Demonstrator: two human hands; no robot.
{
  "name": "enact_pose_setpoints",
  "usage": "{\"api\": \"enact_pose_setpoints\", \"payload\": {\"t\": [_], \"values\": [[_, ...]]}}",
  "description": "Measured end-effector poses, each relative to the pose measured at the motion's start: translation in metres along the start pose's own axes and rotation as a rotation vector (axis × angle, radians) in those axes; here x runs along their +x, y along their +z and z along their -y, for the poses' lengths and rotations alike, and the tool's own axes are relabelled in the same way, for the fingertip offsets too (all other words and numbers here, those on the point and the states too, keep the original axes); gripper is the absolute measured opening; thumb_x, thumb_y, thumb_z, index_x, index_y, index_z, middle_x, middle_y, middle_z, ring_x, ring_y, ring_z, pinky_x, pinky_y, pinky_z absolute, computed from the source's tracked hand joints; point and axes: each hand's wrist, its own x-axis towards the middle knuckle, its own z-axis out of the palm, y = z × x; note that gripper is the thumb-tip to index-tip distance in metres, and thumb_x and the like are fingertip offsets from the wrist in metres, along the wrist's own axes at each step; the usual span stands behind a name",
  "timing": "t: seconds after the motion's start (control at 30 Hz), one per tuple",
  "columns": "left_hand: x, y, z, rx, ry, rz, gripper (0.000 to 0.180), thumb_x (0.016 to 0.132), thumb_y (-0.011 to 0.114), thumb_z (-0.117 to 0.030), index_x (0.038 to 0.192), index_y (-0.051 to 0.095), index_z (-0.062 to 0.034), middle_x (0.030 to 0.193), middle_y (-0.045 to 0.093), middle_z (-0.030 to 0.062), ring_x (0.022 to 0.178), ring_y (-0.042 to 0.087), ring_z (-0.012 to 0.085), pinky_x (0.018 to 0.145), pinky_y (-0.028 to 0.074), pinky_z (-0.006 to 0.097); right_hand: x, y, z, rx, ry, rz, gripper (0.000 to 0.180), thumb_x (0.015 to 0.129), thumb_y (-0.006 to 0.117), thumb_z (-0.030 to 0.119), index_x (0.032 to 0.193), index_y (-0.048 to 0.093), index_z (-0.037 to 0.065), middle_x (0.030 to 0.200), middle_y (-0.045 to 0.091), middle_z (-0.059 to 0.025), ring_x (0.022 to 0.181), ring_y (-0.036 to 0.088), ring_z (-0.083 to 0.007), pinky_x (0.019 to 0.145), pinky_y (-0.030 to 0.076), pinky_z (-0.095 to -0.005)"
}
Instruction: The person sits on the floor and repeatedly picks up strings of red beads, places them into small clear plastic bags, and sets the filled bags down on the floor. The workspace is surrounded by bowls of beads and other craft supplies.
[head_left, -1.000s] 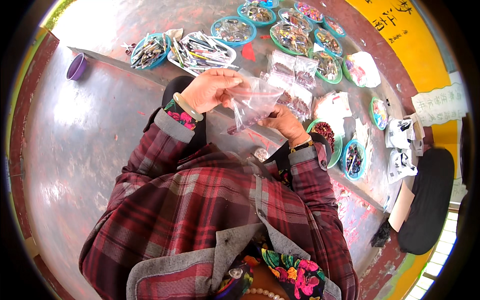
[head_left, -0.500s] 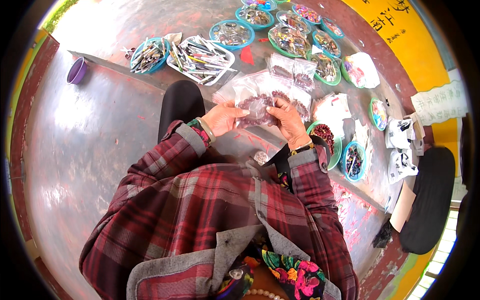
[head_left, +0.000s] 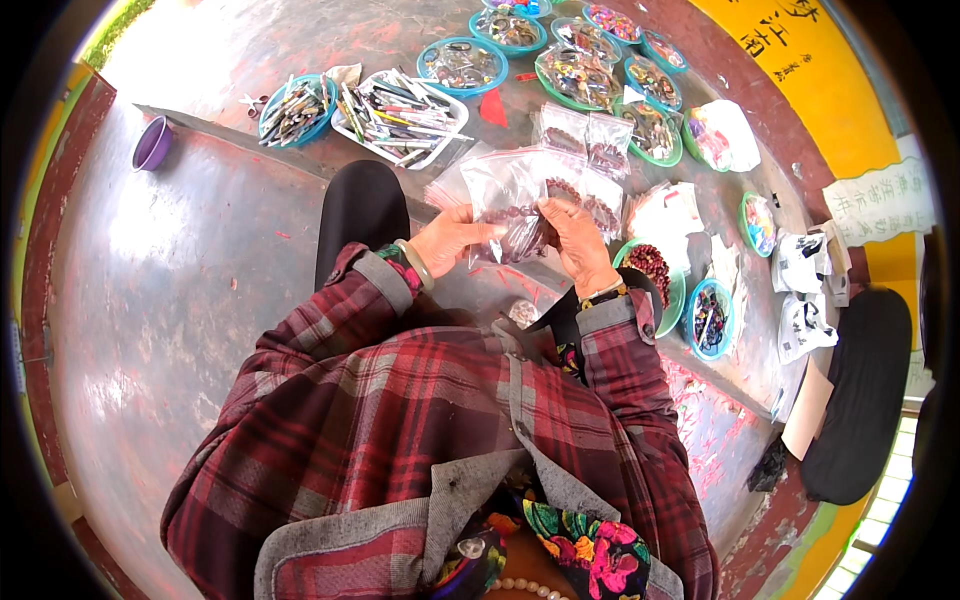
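Both hands hold a clear plastic zip bag [head_left: 503, 186] in front of me. A dark red bead bracelet [head_left: 522, 240] is inside it, bunched in the lower part. My left hand [head_left: 452, 240] pinches the bag's left side, fingers closed. On the right edge, my right hand [head_left: 577, 243] grips with thumb and fingers together. Just beyond the bag lie more bagged bead bracelets [head_left: 585, 203] on the ledge. Beside my right wrist is a green bowl [head_left: 672, 312] with dark red bracelets [head_left: 646, 271].
A white basket [head_left: 455, 128] of pens stands ahead, next to a blue basket [head_left: 330, 112] of similar sticks. Several bowls of small goods crowd the far right, including a blue one [head_left: 500, 75]. A purple bowl [head_left: 153, 143] is far left; a blue bowl [head_left: 727, 340] sits right.
The bracelet in the bag has gone from a spread ring to a bunched shape lower down. My left fingers have shifted slightly down and right along the bag.
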Motion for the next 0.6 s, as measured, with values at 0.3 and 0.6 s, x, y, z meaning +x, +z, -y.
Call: {"api": "enact_pose_setpoints", "payload": {"t": [0.3, 0.6], "values": [[0.003, -0.006, 0.007, -0.067, -0.009, -0.127, 0.022, 0.087, 0.058, -0.017, 0.102, 0.060, -0.0010, 0.093, 0.063, 0.0035, 0.082, 0.060, 0.0105, 0.075, 0.048, 0.026, -0.001, 0.007, -0.004, -0.155, -0.255, -0.047, 0.022, 0.087, 0.060, 0.023, 0.092, 0.063, 0.002, 0.082, 0.062, -0.0003, 0.078, 0.057, -0.0080, 0.070, 0.044, -0.0224], [0.007, -0.009, 0.015, -0.122, 0.146, -0.297, 0.021, 0.086, 0.059, -0.015, 0.100, 0.060, -0.0001, 0.093, 0.062, 0.0033, 0.081, 0.057, 0.0104, 0.072, 0.045, 0.026, 0.004, 0.008, -0.020, -0.292, -0.303, -0.175, 0.021, 0.087, 0.059, 0.024, 0.081, 0.062, 0.004, 0.068, 0.055, 0.0038, 0.054, 0.046, -0.0038, 0.052, 0.038, -0.0190]]}}
